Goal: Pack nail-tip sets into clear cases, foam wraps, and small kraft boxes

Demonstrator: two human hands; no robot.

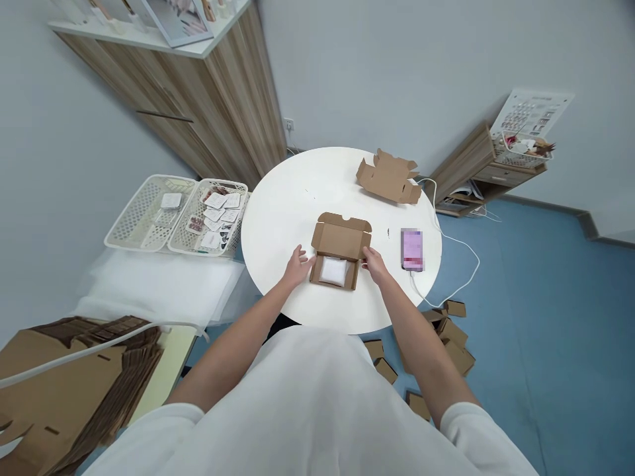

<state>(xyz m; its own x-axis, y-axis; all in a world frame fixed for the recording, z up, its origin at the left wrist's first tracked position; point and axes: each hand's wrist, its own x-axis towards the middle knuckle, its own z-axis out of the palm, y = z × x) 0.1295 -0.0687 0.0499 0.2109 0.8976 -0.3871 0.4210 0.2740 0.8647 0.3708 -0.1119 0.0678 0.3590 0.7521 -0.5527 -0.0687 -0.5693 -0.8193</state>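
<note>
A small brown cardboard box sits on the white round table with its lid raised and tilted back. Inside lies a white wrapped packet, which takes up most of the base. My left hand is at the box's left side, fingers apart, the thumb side close to the box wall. At the lid's lower right corner, my right hand has its fingers bent around the side flap. Farther back on the table rests an unfolded cardboard box blank.
On the table, a phone with a white cable lies to the right. Two white baskets stand left, one holding several small packs. White foam sheets and stacked cardboard are nearer. Small boxes lie on the floor.
</note>
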